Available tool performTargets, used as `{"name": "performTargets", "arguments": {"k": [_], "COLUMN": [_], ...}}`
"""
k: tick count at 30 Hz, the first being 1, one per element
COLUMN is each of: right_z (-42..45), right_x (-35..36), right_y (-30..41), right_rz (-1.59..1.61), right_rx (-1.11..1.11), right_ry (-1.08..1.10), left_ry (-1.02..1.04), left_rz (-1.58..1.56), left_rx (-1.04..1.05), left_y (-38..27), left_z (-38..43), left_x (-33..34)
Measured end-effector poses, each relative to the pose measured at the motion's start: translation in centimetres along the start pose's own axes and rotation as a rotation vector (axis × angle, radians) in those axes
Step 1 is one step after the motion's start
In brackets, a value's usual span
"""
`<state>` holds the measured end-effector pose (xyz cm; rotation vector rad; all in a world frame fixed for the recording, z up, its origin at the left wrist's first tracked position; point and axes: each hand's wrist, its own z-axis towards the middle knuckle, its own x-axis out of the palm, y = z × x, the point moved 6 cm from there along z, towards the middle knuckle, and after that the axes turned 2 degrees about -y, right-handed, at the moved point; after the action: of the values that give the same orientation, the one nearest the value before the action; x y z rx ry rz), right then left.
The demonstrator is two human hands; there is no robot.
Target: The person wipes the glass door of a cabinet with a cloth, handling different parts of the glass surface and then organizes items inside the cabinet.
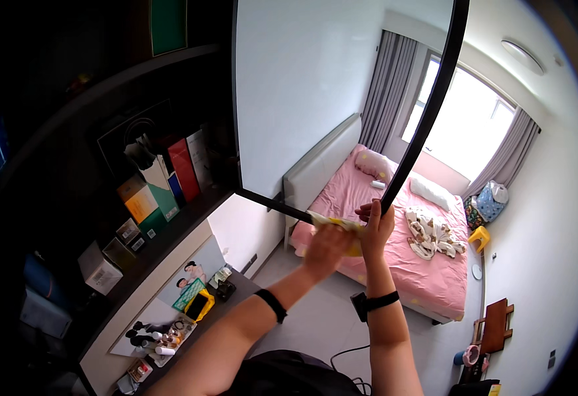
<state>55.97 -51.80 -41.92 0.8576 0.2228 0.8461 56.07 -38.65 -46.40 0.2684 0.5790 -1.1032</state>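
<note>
A glass cabinet door [309, 99] with a thin black frame [425, 119] swings out in front of me. My left hand [328, 250] presses a yellow-and-white cloth [353, 247] against the door's bottom rail, near its free corner. Close beside it, my right hand [378, 232] grips that corner where the upright meets the rail; the fingertips curl around the edge. Part of the cloth is hidden beneath the left hand. Black straps circle both forearms.
On the left, the dark cabinet shelf [120, 282] holds boxes and bags. Below it, a desk [247, 292] carries cosmetics and a yellow-edged item. Beyond the door stands a bed [432, 282] with pink bedding. A folded wooden stool [497, 326] leans by the right wall. A black cable [343, 351] hangs near me.
</note>
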Motion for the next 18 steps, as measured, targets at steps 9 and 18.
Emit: {"name": "performTargets", "arguments": {"k": [9, 18], "right_z": [-1.2, -1.6], "right_x": [-0.4, -0.6], "right_y": [0.3, 0.4], "right_rz": [-0.035, -0.061], "right_rx": [-0.004, -0.06], "right_ry": [0.016, -0.05], "left_ry": [-0.207, -0.591], "left_rz": [-0.253, 0.235], "left_rx": [-0.238, -0.316], "left_y": [5.5, 17.3], "left_z": [-1.1, 3.5], "left_x": [-4.3, -20.8]}}
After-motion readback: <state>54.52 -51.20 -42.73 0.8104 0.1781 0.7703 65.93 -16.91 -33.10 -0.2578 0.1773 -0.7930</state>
